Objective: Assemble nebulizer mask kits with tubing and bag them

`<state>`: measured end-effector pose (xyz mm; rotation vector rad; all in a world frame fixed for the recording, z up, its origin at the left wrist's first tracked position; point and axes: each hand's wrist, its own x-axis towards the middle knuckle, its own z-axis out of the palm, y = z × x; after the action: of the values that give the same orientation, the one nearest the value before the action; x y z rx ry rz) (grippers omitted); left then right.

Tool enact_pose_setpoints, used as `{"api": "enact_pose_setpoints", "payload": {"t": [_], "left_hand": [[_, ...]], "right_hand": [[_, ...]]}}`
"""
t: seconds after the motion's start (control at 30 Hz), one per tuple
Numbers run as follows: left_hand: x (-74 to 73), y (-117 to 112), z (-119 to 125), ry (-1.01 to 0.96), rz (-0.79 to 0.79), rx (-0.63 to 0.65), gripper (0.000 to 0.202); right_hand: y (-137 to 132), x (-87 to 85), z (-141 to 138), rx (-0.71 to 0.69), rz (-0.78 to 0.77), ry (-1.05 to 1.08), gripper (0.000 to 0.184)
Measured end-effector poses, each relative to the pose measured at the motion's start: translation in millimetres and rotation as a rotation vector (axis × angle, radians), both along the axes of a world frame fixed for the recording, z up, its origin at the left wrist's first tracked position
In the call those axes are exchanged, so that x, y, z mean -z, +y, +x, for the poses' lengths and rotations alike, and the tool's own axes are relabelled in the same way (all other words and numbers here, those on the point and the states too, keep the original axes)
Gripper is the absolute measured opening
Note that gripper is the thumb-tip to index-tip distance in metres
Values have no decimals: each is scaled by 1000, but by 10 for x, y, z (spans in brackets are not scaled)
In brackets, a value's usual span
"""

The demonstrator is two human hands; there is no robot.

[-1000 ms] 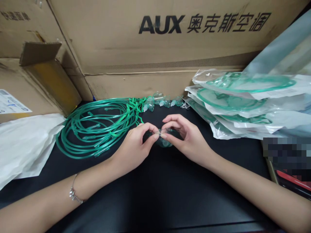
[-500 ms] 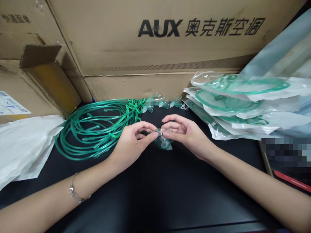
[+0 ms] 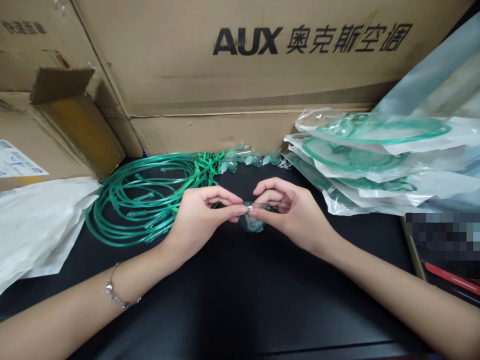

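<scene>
A small clear-green oxygen mask (image 3: pixel 252 225) is held between my two hands, above the middle of the black table. My left hand (image 3: pixel 200 215) is closed, pinching the mask's left edge between thumb and fingers. From the other side my right hand (image 3: pixel 292 212) pinches it too, the thumb close to the left thumb tip. A tiny whitish piece (image 3: pixel 250 207) shows between the thumb tips; what exactly it is cannot be made out. My fingers cover much of the mask's upper part.
Coiled green tubing (image 3: pixel 123 235) with green straps (image 3: pixel 204 167) lies at the left. Several more masks (image 3: pixel 253 157) sit behind my hands. Bagged mask sets (image 3: pixel 360 155) are stacked at right, white pouches (image 3: pixel 41 225) at far left. A large cardboard box (image 3: pixel 225 85) stands behind.
The mask has tilted in my hands, and its pale connector at the lower right no longer shows. My left fingertips have shifted slightly right, nearer the right thumb.
</scene>
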<state>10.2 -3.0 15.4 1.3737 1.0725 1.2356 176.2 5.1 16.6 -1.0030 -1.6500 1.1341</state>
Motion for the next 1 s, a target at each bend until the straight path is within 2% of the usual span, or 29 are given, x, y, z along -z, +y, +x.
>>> {"api": "enact_pose_setpoints", "payload": {"t": [0.17, 0.3, 0.6, 0.77, 0.87, 1.0], "left_hand": [[4, -18, 16, 32, 1, -26, 12], [-5, -26, 47, 115, 52, -69, 10], [25, -10, 6, 184, 184, -77, 11], [56, 56, -38, 94, 176, 39, 14], [43, 106, -73, 24, 131, 137, 24], [3, 161, -138, 15, 66, 233, 33]], "right_hand": [[-104, 22, -46, 100, 229, -156, 17], [-153, 46, -74, 134, 261, -187, 14], [-175, 60, -87, 83, 143, -38, 11], [-123, 44, -70, 56, 0, 108, 15], [-95, 51, -65, 46, -90, 200, 19], [-73, 65, -61, 53, -125, 276, 22]]}}
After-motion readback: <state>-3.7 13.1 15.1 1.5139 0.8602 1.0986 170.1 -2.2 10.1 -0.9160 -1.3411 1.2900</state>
